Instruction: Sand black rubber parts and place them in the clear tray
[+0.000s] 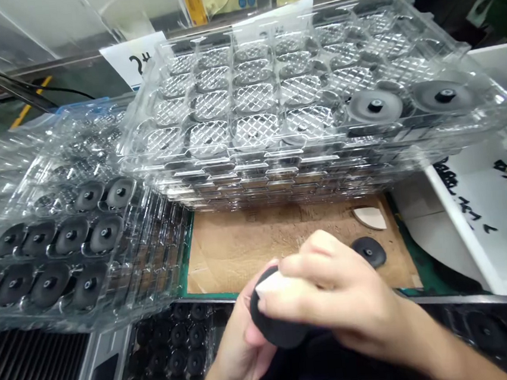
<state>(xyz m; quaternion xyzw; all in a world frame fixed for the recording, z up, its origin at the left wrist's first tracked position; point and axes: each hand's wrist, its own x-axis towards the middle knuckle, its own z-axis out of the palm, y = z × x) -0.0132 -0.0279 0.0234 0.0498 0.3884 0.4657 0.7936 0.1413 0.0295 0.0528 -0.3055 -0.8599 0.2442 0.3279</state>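
Note:
My left hand (pixel 245 337) is closed around a black round disc (pixel 278 328), tilted with its flat face toward me. Between the fingers of my right hand (pixel 339 292) is a small white piece (pixel 270 283), pressed against the disc's upper face; its full shape is covered by the fingers. To the right of my hands, on the cardboard, lies another black disc (pixel 368 252) with a small hub in its middle. Behind that disc rests a white wedge-shaped piece (pixel 370 217).
A tall stack of clear plastic trays (pixel 258 147) stands behind the cardboard (pixel 226 240), with two black discs in its top tray. More trays (pixel 149 224) at left hold several discs. A white box (pixel 464 235) is at right; several dark discs (pixel 175 362) sit below the bench edge.

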